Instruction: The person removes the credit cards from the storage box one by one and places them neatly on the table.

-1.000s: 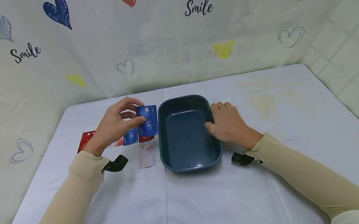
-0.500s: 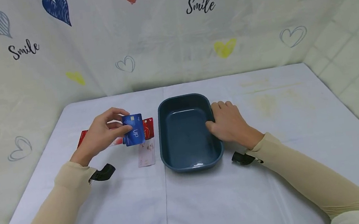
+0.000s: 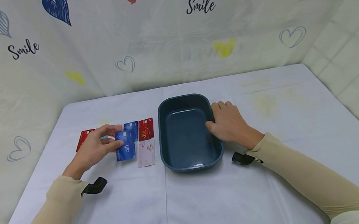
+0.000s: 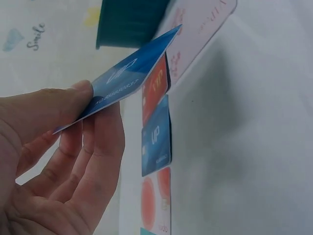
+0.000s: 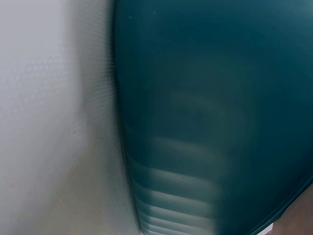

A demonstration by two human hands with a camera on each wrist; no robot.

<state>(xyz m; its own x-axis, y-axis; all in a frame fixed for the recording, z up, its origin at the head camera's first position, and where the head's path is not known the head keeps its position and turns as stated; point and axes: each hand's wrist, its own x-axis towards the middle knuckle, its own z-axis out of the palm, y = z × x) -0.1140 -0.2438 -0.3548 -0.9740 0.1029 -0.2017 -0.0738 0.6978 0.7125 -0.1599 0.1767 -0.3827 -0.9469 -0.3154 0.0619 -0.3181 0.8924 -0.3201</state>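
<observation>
My left hand (image 3: 95, 147) pinches a blue VIP card (image 3: 129, 150) between thumb and fingers, above the row of cards left of the dish. In the left wrist view the held card (image 4: 129, 73) is tilted and raised off the table. Another blue VIP card (image 3: 130, 126) lies beneath it, partly covered. Beside that lies a red VIP card (image 3: 145, 129), with a pale pink card (image 3: 145, 153) just below. The left wrist view also shows a white card with red circles (image 4: 155, 200). On the dark teal dish (image 3: 193, 163), my right hand (image 3: 230, 122) grips the right rim.
Another red card (image 3: 82, 139) lies at the left end of the row, partly behind my left hand. A white cloth covers the table (image 3: 205, 207). Behind it hangs a sheet (image 3: 162, 34) printed with hearts. The dish has raised walls.
My left hand has carried the blue card from beside the dish's left rim leftward and nearer to me, uncovering the red VIP card. My right hand and the dish have stayed put.
</observation>
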